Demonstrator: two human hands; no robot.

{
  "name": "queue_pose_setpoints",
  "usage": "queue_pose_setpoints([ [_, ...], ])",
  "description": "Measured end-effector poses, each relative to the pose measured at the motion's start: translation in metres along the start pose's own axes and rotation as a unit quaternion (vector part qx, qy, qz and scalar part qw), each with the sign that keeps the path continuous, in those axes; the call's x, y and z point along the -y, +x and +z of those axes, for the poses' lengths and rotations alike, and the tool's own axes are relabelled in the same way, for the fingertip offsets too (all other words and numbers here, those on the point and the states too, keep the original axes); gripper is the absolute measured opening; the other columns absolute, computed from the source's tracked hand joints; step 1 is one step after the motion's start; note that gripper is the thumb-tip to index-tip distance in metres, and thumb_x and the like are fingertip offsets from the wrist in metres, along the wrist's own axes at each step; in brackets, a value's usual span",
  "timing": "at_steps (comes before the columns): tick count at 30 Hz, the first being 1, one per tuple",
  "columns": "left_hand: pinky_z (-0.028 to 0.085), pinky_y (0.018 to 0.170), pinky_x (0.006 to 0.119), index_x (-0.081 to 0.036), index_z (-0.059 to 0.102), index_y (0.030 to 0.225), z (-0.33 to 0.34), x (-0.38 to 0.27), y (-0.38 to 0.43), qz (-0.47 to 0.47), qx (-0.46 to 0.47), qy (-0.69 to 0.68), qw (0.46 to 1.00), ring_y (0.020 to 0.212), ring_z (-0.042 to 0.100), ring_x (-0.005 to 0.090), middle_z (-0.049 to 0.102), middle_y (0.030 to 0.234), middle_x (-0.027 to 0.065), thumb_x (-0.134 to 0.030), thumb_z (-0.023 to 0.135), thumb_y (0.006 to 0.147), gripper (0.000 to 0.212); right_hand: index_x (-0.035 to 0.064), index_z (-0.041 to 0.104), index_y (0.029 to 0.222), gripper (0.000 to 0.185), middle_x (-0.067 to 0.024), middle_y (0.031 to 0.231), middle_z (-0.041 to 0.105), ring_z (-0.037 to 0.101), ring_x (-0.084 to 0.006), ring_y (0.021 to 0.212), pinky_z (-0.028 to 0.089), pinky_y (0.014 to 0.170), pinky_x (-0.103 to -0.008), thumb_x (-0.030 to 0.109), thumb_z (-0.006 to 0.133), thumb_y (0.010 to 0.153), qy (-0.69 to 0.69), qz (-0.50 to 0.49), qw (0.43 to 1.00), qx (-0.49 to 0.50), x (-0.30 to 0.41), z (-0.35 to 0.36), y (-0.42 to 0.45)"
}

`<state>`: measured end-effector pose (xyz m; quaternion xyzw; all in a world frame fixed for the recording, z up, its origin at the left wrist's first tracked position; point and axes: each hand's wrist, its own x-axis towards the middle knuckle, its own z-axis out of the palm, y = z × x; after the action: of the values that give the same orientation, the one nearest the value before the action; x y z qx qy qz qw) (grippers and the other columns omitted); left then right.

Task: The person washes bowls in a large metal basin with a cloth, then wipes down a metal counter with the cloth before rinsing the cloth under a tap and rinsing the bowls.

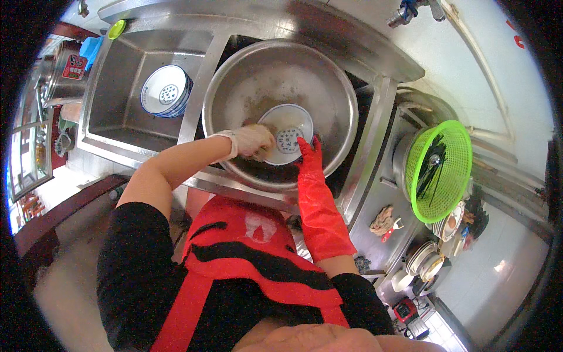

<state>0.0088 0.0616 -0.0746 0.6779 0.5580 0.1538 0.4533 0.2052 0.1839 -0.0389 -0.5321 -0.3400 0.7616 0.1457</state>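
A large round stainless steel basin [281, 72] stands in the right sink compartment. Tilted inside it is a white bowl [292, 121] with a blue rim and blue writing in its bottom. My right hand [310, 154], in a long red rubber glove, grips the bowl's right edge, thumb over the rim. My left hand [255, 141] wears a thin whitish glove and is curled at the bowl's left inner side. Whether something sits within its fingers is hidden. A stack of similar blue-and-white bowls [163, 90] rests in the left sink compartment [116, 105].
Right of the sink, a green plastic colander [462, 167] holding dark chopsticks leans in a metal pot. Stacked plates [424, 259], a crumpled cloth [382, 220] and a red-handled peeler [389, 233] lie on the counter. A tap [401, 17] projects from the wall.
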Motion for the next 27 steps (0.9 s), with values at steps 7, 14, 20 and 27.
queue_pose_setpoints([
  [7,0.041,0.108,0.045,-0.024,0.07,0.117,-0.017,-0.005,0.03,-0.187,-0.231,0.267,0.917,0.131,0.047,0.033,0.045,0.148,0.0053,-0.017,0.081,0.067,0.052,-0.0041,0.039,0.145,0.09,-0.0187,0.136,0.054,0.054,-0.0298,0.122,0.044,0.105,-0.0393,0.02,0.086,0.072,-0.212,-0.253,0.944,0.016,-0.003,-0.025,0.022],
  [14,0.044,0.107,0.045,-0.011,0.053,0.14,-0.033,-0.046,0.039,-0.123,-0.282,-0.284,0.908,0.126,0.054,0.0328,0.053,0.141,0.0189,-0.011,0.074,0.076,0.068,0.0023,0.046,0.142,0.091,-0.0228,0.124,0.059,0.059,-0.0377,0.111,0.047,0.098,-0.0471,0.024,0.085,0.062,-0.563,-0.441,0.695,-0.075,0.072,0.01,-0.045],
  [20,0.046,0.105,0.046,-0.001,0.054,0.133,-0.053,-0.09,-0.008,0.052,-0.265,-0.839,0.473,0.12,0.059,0.0281,0.062,0.131,0.0135,-0.025,0.057,0.099,0.042,0.0111,0.047,0.143,0.096,-0.023,0.123,0.056,0.054,-0.0423,0.111,0.045,0.093,-0.0519,0.023,0.086,0.056,-0.567,-0.571,0.593,-0.021,0.057,0.042,-0.043],
  [27,0.054,0.088,0.035,-0.007,0.065,0.116,-0.044,-0.029,-0.039,-0.019,-0.377,-0.789,0.484,0.102,0.067,0.0188,0.07,0.11,0.0055,-0.018,0.07,0.093,0.025,0.0114,0.045,0.143,0.099,-0.0229,0.128,0.053,0.054,-0.0431,0.113,0.044,0.095,-0.054,0.03,0.088,0.056,-0.279,-0.455,0.837,0.125,0.013,0.084,0.013],
])
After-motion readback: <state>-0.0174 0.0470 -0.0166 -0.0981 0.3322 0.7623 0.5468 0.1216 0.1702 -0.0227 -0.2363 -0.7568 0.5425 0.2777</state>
